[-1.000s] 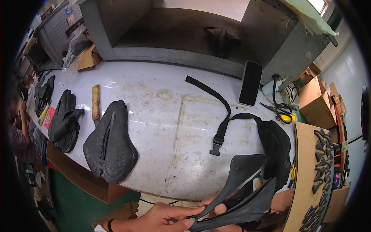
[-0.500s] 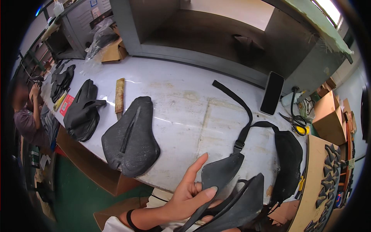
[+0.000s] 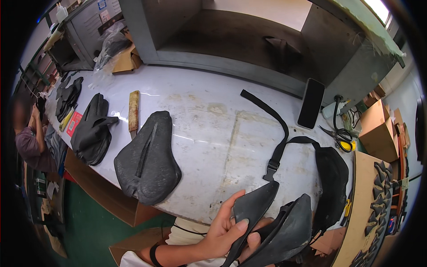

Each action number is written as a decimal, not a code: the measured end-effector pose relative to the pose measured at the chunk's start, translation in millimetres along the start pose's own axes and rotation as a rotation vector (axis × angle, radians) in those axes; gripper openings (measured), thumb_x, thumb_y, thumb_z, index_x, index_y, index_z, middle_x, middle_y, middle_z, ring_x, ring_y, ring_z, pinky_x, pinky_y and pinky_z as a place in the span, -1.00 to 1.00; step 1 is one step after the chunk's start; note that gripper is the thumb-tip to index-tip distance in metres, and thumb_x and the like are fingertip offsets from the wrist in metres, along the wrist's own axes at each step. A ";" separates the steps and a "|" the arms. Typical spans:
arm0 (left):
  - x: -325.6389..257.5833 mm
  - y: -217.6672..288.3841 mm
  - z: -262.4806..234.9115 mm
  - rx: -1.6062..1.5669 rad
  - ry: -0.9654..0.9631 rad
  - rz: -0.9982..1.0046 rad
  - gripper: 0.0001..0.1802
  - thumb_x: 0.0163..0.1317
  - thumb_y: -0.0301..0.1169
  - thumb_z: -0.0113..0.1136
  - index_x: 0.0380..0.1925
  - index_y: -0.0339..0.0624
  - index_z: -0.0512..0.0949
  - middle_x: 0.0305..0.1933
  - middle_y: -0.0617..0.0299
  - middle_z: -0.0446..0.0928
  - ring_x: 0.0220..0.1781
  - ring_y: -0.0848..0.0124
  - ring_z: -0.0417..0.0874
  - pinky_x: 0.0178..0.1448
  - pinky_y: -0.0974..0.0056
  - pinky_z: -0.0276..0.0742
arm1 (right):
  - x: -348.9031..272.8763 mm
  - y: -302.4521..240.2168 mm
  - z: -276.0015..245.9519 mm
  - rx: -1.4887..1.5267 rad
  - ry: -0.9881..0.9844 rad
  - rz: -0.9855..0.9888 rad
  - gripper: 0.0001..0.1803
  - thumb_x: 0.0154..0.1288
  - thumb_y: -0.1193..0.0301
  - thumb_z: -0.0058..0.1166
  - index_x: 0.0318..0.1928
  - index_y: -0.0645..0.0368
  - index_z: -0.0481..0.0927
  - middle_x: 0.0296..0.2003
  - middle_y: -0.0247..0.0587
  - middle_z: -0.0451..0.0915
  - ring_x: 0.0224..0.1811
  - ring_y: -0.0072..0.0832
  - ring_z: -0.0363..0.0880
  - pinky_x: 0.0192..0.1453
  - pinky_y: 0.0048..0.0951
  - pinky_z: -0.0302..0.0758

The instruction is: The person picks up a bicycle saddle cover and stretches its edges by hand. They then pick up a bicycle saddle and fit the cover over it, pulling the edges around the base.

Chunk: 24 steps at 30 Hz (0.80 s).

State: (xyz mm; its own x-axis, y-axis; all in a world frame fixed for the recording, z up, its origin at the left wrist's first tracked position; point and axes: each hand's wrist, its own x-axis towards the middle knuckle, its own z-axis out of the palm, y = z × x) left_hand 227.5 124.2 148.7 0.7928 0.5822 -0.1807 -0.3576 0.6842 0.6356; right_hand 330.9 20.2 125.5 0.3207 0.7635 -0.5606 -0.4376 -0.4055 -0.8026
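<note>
Hands low at the near edge of a white worktable (image 3: 209, 133), both on dark leather-like pieces. Left hand (image 3: 222, 229) curled around a narrow black pointed piece (image 3: 253, 209), thumb up along its left edge, fingers (image 3: 242, 224) wrapped across its lower face. Piece tilted, tip up and to the right, over the table's near edge. Right hand (image 3: 255, 244) mostly hidden beneath the pieces, only a finger or two showing; grip there impossible to judge, though seemingly under a second, broader black shaped piece (image 3: 291, 231) just right of the first and touching it. Beyond these, a black waist bag (image 3: 333, 182) on the table at right, its strap (image 3: 271, 115) looping back toward the far side, with a buckle (image 3: 271, 165) near the held pieces. Left of centre, a stack of black saddle-shaped pieces (image 3: 147, 160) flat on the table, a groove down the top one. Further left, another dark pile (image 3: 91, 131), and between the two a wooden-handled tool (image 3: 133, 111). Black phone (image 3: 310, 103) flat near the far right, scissors (image 3: 338, 133) just beyond it, cardboard boxes (image 3: 378, 129) at the right. Small dark cut shapes (image 3: 378, 196) in rows on a brown board at the right. Another person (image 3: 29, 138) seated at the far left.
</note>
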 end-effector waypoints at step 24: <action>-0.2 63.8 -27.9 0.566 -0.284 -0.326 -0.31 0.41 -0.34 0.07 0.45 -0.11 0.03 -0.51 0.47 0.22 -0.52 0.68 0.12 -0.43 0.46 0.01 | -5.6 -45.5 -8.8 0.061 -0.086 -0.529 -0.78 0.14 0.43 0.32 -0.35 0.32 0.59 -0.40 0.05 0.64 -0.40 -0.21 0.66 -0.15 -0.40 0.56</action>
State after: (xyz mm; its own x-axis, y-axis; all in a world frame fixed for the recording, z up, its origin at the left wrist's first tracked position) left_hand 190.7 180.0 168.4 0.9412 0.1972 -0.2742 0.1698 0.4256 0.8888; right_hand 356.4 29.9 163.4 0.4418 0.8950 -0.0618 -0.2834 0.0738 -0.9562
